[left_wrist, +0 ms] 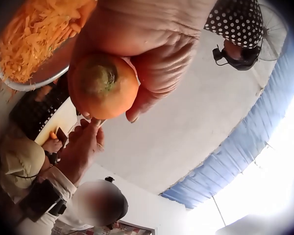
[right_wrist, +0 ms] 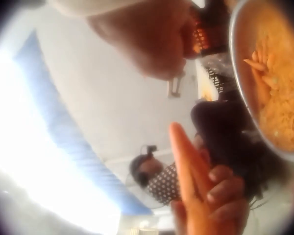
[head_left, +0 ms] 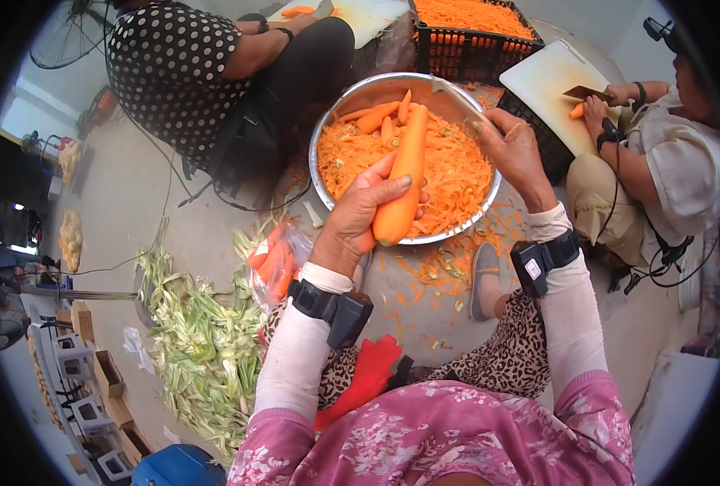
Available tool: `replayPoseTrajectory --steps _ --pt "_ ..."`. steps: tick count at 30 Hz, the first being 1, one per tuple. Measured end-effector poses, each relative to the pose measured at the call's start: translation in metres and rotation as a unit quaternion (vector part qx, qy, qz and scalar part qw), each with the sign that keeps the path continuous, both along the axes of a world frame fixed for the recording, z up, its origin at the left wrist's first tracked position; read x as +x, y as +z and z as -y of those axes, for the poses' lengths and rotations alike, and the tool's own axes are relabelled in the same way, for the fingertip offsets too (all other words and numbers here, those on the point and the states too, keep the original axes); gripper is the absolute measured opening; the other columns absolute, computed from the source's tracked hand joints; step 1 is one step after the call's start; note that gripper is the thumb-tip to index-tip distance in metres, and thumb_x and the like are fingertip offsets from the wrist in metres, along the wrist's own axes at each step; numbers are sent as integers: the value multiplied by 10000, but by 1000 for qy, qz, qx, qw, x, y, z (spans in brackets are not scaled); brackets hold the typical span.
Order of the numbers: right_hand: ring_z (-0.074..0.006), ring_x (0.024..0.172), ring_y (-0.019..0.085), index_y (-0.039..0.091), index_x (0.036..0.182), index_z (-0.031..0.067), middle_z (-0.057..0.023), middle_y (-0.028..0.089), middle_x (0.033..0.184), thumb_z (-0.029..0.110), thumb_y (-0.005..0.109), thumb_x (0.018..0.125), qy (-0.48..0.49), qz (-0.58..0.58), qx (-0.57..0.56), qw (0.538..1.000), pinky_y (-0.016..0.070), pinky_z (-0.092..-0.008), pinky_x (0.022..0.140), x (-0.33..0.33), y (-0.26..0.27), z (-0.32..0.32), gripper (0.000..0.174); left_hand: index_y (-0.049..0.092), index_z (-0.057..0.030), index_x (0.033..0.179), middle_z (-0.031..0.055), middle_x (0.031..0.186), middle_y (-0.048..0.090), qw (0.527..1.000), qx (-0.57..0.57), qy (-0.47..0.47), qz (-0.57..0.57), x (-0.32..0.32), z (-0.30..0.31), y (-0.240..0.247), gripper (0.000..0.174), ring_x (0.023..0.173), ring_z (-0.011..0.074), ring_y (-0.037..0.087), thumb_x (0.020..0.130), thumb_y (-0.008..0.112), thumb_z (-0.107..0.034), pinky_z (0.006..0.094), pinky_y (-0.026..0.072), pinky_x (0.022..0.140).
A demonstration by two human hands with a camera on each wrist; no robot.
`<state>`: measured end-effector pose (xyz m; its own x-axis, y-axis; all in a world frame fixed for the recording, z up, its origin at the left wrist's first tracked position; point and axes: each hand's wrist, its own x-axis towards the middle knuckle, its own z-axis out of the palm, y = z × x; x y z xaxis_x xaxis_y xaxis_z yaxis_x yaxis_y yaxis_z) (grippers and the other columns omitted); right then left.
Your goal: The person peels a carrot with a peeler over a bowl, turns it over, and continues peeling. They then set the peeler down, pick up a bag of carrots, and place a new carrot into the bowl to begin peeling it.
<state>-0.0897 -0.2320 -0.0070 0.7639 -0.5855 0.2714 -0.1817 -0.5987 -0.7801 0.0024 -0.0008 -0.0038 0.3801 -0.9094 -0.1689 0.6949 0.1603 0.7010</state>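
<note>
In the head view my left hand [head_left: 358,204] grips a large peeled-looking carrot [head_left: 411,158], its thick end toward me and its tip over the metal basin [head_left: 360,94]. The left wrist view shows the carrot's stem end [left_wrist: 105,88] up close, with the palm [left_wrist: 142,29] beside it. My right hand [head_left: 518,154] pinches a peeler [head_left: 460,99] above the basin's right side, apart from the carrot. The peeler's U-shaped head [right_wrist: 174,87] shows blurred in the right wrist view. Orange peelings [head_left: 457,178] and several smaller carrots [head_left: 376,119] lie in the basin.
A bag of carrots [head_left: 276,263] and a heap of corn husks [head_left: 202,332] lie at left. Two people work at cutting boards [head_left: 538,77] beyond the basin. A black crate [head_left: 473,49] of shredded carrot stands at the back. Peelings [head_left: 441,271] litter the floor.
</note>
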Motion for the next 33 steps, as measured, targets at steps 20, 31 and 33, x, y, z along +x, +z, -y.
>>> replayPoseTrajectory --steps 20,31,33 --pt "-393 722 607 639 950 11 -225 624 831 145 636 840 91 58 -138 985 467 -422 630 3 6 -12 174 297 9 1402 94 1121 552 997 36 1 66 -9 -3 10 836 1015 167 565 668 696 -14 257 454 904" --pt "-93 689 538 647 926 -9 -69 603 720 159 631 864 219 -2 114 969 443 -274 613 -12 24 -37 180 423 -3 1288 150 1051 585 994 -24 80 -77 9 -6 -12 478 925 251 597 926 535 -294 399 513 798" --pt "-96 685 539 648 930 -8 -65 603 717 157 638 860 246 2 106 963 444 -276 612 -20 26 -52 180 445 -9 1261 158 1034 591 990 -46 78 -107 10 -6 -12 464 910 264 601 967 462 -367 411 515 778"
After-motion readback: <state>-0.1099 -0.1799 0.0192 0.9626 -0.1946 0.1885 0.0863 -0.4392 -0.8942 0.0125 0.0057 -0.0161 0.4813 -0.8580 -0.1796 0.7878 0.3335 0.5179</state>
